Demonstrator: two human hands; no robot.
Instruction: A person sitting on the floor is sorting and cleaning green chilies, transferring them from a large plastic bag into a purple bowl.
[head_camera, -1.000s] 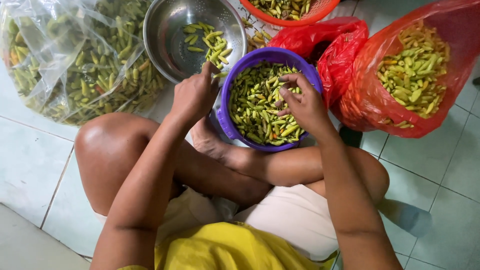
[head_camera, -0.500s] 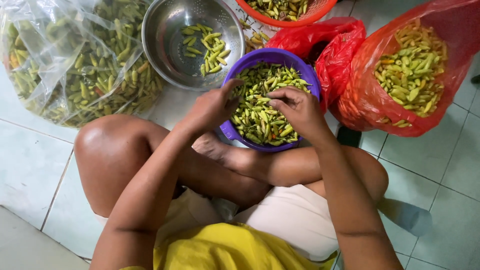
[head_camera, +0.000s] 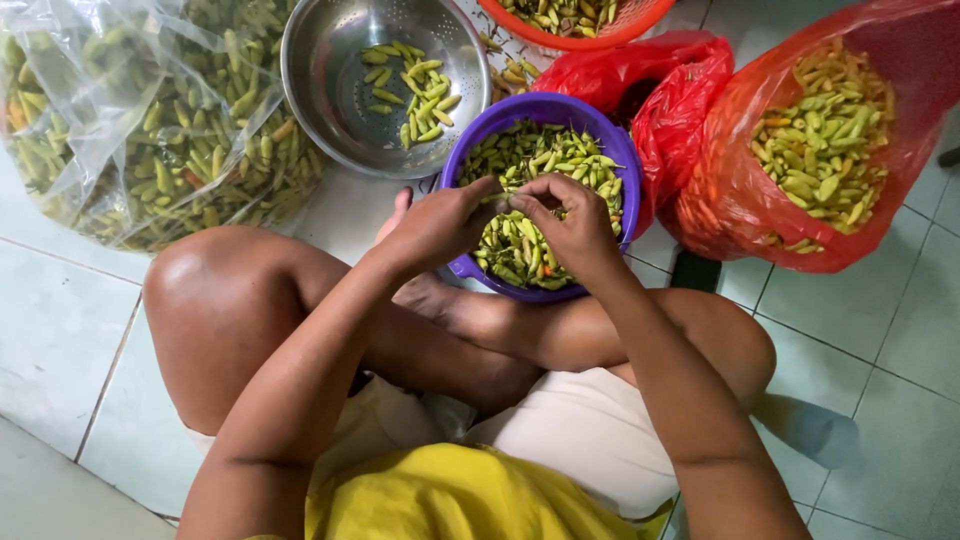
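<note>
- One small green chilli (head_camera: 503, 199) sits pinched between the fingertips of both my hands, centre of the frame, just above the purple bowl (head_camera: 620, 160).
- My left hand (head_camera: 440, 225) is closed on it from the left; my right hand (head_camera: 570, 220) grips it from the right.
- The bowl is heaped with green chillies.
- A steel colander (head_camera: 330, 90), upper middle, holds a few chillies.
- A clear bag (head_camera: 110, 120) of chillies fills the upper left.
- A red bag (head_camera: 900, 150) of them lies at the upper right.
- An orange basket (head_camera: 640, 20) touches the top edge.
</note>
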